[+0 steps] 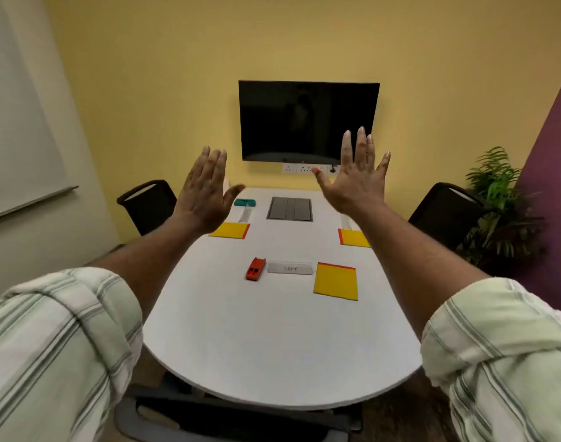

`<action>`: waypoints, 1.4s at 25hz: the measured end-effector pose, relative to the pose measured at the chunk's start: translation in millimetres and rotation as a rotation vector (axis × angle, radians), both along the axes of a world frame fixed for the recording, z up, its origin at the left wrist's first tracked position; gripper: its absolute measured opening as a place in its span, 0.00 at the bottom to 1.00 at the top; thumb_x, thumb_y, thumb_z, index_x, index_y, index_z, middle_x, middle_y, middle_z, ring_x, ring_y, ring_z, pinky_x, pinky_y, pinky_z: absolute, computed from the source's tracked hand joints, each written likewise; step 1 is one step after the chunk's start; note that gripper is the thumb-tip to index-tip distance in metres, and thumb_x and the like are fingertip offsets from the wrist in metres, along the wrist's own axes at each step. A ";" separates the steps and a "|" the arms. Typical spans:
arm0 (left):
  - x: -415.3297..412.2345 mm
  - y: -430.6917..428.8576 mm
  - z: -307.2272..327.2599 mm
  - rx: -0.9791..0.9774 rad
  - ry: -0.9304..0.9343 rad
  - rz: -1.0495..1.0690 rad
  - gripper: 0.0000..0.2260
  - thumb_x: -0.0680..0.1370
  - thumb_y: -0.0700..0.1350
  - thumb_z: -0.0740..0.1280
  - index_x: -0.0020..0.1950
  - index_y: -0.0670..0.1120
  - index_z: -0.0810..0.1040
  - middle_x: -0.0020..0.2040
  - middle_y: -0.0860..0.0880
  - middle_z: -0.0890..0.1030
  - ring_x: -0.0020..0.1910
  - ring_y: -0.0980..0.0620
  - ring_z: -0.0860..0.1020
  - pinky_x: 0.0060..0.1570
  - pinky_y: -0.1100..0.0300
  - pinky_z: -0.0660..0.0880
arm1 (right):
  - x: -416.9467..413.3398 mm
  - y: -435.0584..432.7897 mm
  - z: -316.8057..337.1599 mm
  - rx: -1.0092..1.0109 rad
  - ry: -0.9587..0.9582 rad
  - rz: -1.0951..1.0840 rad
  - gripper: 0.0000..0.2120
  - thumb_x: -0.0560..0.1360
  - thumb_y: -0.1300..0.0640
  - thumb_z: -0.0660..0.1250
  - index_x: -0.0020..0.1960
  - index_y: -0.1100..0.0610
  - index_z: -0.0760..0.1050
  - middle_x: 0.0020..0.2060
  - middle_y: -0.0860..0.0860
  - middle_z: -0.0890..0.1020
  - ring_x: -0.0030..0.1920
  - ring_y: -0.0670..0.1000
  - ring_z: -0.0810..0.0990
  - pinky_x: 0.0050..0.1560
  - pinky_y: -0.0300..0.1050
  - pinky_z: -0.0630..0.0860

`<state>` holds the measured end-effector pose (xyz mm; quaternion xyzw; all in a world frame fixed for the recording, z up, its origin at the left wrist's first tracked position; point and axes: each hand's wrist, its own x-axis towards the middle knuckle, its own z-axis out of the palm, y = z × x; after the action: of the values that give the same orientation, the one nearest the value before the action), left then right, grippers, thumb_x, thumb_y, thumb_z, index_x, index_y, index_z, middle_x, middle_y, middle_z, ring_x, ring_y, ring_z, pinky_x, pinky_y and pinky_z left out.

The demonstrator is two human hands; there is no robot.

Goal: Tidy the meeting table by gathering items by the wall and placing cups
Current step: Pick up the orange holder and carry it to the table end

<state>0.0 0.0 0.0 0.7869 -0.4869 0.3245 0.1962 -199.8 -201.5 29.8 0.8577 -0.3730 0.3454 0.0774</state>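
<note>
I hold both arms out above a white meeting table. My left hand and my right hand are raised with fingers spread and hold nothing. On the table lie three yellow notepads with red edges: one at the left, one at the right, one nearer me. A red stapler lies beside a white name plate. A teal object sits at the far left, with another name plate just before it. No cups are in view.
A grey cable hatch is set into the table's far end. A black screen hangs on the yellow wall above sockets. Black chairs stand at the left and right. A plant fills the right corner.
</note>
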 end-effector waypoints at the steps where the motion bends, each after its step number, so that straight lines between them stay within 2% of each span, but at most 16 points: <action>1: -2.5 2.4 -10.7 0.010 0.036 0.030 0.34 0.79 0.60 0.47 0.76 0.38 0.50 0.77 0.40 0.53 0.78 0.44 0.47 0.76 0.51 0.47 | -0.7 3.8 -11.4 0.014 0.022 -0.011 0.42 0.76 0.31 0.45 0.78 0.55 0.37 0.77 0.55 0.37 0.77 0.56 0.37 0.73 0.66 0.38; 5: -1.4 11.5 -49.3 0.063 0.135 0.086 0.35 0.78 0.62 0.45 0.76 0.39 0.51 0.78 0.41 0.53 0.78 0.46 0.46 0.76 0.52 0.46 | -1.5 7.9 -58.7 0.078 0.072 0.037 0.41 0.76 0.31 0.46 0.78 0.55 0.38 0.78 0.56 0.40 0.77 0.56 0.38 0.73 0.66 0.39; 9: 1.0 25.9 -70.8 0.091 0.185 0.103 0.35 0.77 0.62 0.46 0.76 0.39 0.52 0.77 0.40 0.55 0.78 0.45 0.48 0.76 0.50 0.49 | 9.9 12.3 -91.2 0.152 0.083 0.068 0.39 0.77 0.32 0.48 0.78 0.55 0.43 0.78 0.58 0.47 0.78 0.57 0.43 0.73 0.67 0.42; 14: 18.8 50.2 -88.2 0.117 0.257 0.118 0.36 0.77 0.63 0.44 0.76 0.38 0.54 0.76 0.40 0.58 0.77 0.44 0.50 0.76 0.49 0.51 | 31.5 30.6 -123.0 0.213 0.090 0.084 0.34 0.78 0.36 0.50 0.77 0.54 0.51 0.75 0.61 0.56 0.76 0.60 0.51 0.71 0.67 0.51; 18: 39.8 64.8 -104.5 0.141 0.323 0.103 0.33 0.79 0.61 0.47 0.76 0.39 0.54 0.77 0.41 0.57 0.77 0.44 0.50 0.76 0.49 0.51 | 53.0 49.1 -147.2 0.264 0.104 0.052 0.33 0.78 0.36 0.50 0.76 0.54 0.52 0.74 0.61 0.58 0.75 0.61 0.54 0.69 0.67 0.55; 25: 96.8 80.3 -143.1 0.138 0.380 -0.015 0.30 0.80 0.56 0.55 0.74 0.36 0.59 0.74 0.38 0.62 0.76 0.41 0.54 0.75 0.49 0.52 | 85.4 92.7 -178.2 0.309 0.106 -0.031 0.32 0.78 0.37 0.51 0.75 0.55 0.54 0.72 0.59 0.62 0.74 0.59 0.56 0.68 0.67 0.56; 30: 106.4 70.7 -160.7 0.153 0.428 -0.082 0.30 0.80 0.55 0.55 0.74 0.35 0.58 0.74 0.37 0.62 0.76 0.40 0.53 0.75 0.49 0.52 | 73.6 107.9 -199.0 0.295 0.119 -0.134 0.31 0.78 0.38 0.53 0.75 0.56 0.56 0.70 0.58 0.65 0.72 0.59 0.59 0.66 0.65 0.60; 35: 107.3 71.9 -175.8 0.147 0.478 -0.153 0.30 0.80 0.56 0.54 0.75 0.37 0.58 0.75 0.39 0.61 0.77 0.43 0.53 0.74 0.51 0.52 | 74.6 123.5 -213.5 0.328 0.138 -0.181 0.32 0.78 0.38 0.54 0.74 0.56 0.56 0.70 0.58 0.64 0.72 0.59 0.60 0.66 0.66 0.60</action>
<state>107.3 71.9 -175.8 0.8143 -0.5069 0.0773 0.2720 -125.2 -78.0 -183.7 0.8433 -0.4938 0.2121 -0.0075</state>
